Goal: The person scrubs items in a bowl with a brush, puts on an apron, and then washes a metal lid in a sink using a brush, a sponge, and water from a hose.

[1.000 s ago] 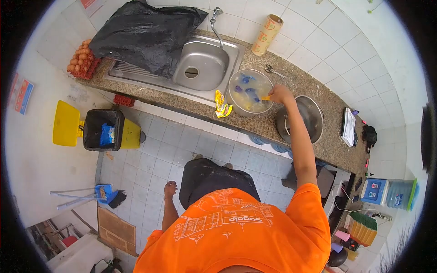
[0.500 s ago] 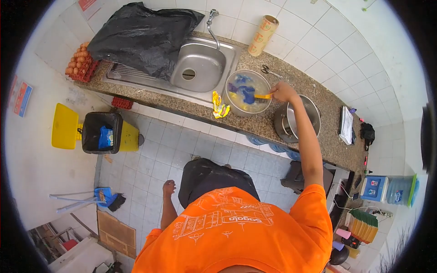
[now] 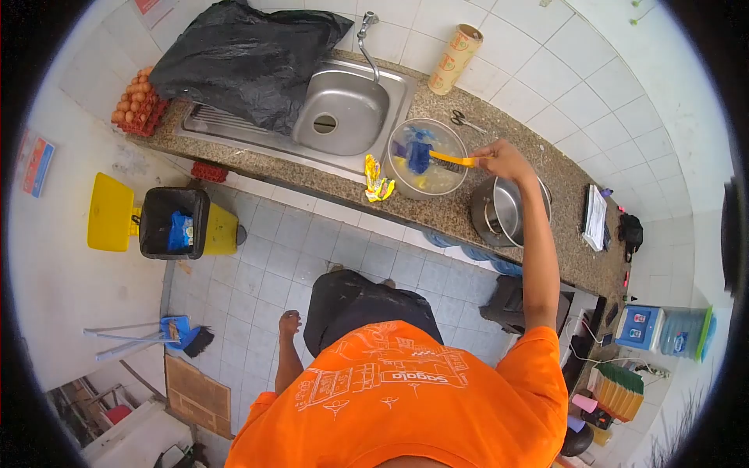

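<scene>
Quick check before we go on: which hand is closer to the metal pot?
Right. The right hand, gripping a yellow handle, is right by the pot's rim; the left hand hangs well away, off the counter.

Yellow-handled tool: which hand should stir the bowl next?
Right, likely: the right hand grips the yellow-handled tool at the bowl; the left hand hangs away from the counter.

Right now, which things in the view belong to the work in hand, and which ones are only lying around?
In use:
yellow-handled blue tool, in the right hand
bowl of cloudy liquid, under it

Apparently just lying about:
scissors
black bag
eggs
standing roll
papers
</scene>
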Available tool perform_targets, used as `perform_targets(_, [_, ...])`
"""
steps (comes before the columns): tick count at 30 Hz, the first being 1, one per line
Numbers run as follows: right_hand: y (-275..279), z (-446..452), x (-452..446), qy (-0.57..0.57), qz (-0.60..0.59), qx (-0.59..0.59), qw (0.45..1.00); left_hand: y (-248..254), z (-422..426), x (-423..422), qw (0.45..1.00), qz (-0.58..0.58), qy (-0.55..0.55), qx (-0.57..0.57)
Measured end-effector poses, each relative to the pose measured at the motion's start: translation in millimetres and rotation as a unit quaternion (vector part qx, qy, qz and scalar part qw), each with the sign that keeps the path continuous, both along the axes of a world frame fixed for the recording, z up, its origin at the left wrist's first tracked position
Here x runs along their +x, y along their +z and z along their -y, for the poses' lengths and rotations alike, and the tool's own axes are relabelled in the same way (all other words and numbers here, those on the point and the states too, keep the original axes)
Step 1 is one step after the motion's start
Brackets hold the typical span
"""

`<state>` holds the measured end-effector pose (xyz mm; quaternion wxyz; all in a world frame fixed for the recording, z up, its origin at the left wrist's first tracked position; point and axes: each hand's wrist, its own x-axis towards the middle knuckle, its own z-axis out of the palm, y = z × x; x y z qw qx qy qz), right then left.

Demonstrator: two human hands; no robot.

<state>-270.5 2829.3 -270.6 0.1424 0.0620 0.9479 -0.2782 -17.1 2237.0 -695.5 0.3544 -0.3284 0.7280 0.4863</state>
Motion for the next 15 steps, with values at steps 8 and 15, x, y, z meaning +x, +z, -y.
perform_targets(8, [-22.3, 34.0, -22.1, 0.107, -0.135, 0.122, 0.977, -0.5, -4.9, -11.1, 0.998, 0.001, 0.067, 0.012])
perform_targets(15, [-32.5, 77.1, -41.1, 0.086, -0.060, 0.191, 0.976, 9.4, -8.3, -14.1, 0.998, -0.001, 0.055, 0.004])
